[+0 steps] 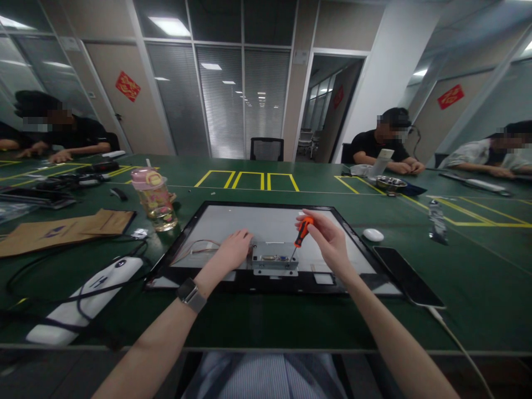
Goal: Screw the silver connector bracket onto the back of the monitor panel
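A flat display panel (274, 216) with a black frame lies on the green table in front of me. On its near middle part sits a grey metal bracket (261, 265) with connector ports along its side. My right hand (326, 235) grips an orange and black screwdriver (305, 230), whose tip points down at the right part of the bracket. My left hand (235, 249) rests at the bracket's left end, fingers bent against it; whether they pinch its edge is hidden. Thin wires (195, 244) run over the panel to the left of that hand.
A white power strip (87, 302) with black cables and a pink-lidded bottle (153, 199) stand left, near a brown paper bag (62, 230). At right lie a phone (407, 274) on a cable and a white case (373, 235). Several people sit across the table, near a metal bowl (390, 183).
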Tool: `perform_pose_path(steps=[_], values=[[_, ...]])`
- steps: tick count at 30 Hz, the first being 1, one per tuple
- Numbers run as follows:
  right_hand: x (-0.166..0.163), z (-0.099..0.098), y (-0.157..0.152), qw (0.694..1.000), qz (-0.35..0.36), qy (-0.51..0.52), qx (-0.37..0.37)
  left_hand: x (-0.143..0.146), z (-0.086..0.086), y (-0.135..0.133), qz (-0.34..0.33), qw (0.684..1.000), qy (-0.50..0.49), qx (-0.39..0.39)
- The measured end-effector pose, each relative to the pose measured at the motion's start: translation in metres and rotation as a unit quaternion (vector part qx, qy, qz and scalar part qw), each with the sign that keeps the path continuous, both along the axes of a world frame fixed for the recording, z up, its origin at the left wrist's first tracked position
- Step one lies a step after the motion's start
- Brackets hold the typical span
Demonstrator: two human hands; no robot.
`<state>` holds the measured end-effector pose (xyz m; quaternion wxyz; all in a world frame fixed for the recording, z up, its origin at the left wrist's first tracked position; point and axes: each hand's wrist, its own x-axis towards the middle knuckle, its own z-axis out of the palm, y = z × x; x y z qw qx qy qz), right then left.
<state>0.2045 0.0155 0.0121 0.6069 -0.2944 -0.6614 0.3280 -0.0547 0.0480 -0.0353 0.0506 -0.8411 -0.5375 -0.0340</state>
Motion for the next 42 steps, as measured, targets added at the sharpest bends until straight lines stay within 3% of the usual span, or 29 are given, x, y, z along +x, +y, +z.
perform_pose_path(steps=[5, 11, 17, 22, 29, 35, 40, 42], values=[[0.0001, 0.0008, 0.0021, 0.996, -0.079, -0.016, 0.045, 0.0003, 0.0006, 0.0006, -0.001, 1.000, -0.002, -0.004], [-0.0013, 0.0050, -0.0038, 0.999, -0.023, -0.017, 0.026, 0.0004, 0.0007, -0.0002, -0.001, 1.000, 0.008, 0.000], [0.0001, 0.0006, 0.0008, 0.989, -0.122, -0.047, 0.066, 0.0016, 0.0038, -0.0032, 0.004, 1.000, 0.008, -0.002], [-0.0009, 0.0033, -0.0032, 0.999, -0.032, -0.014, 0.030, 0.0011, 0.0023, -0.0017, 0.001, 1.000, 0.007, -0.002], [-0.0038, 0.0000, -0.0008, 0.991, -0.119, -0.028, 0.061, 0.0017, 0.0038, -0.0029, 0.001, 1.000, 0.000, -0.003], [-0.0055, -0.0020, -0.0042, 0.998, -0.041, -0.004, 0.042, 0.0024, 0.0042, -0.0020, 0.004, 1.000, 0.007, -0.007], [-0.0042, -0.0031, -0.0007, 0.986, -0.131, -0.040, 0.090, 0.0007, 0.0015, -0.0006, -0.002, 1.000, 0.002, -0.002], [-0.0024, -0.0015, -0.0005, 0.985, -0.134, -0.056, 0.098, 0.0006, 0.0015, -0.0008, -0.001, 1.000, 0.002, -0.002]])
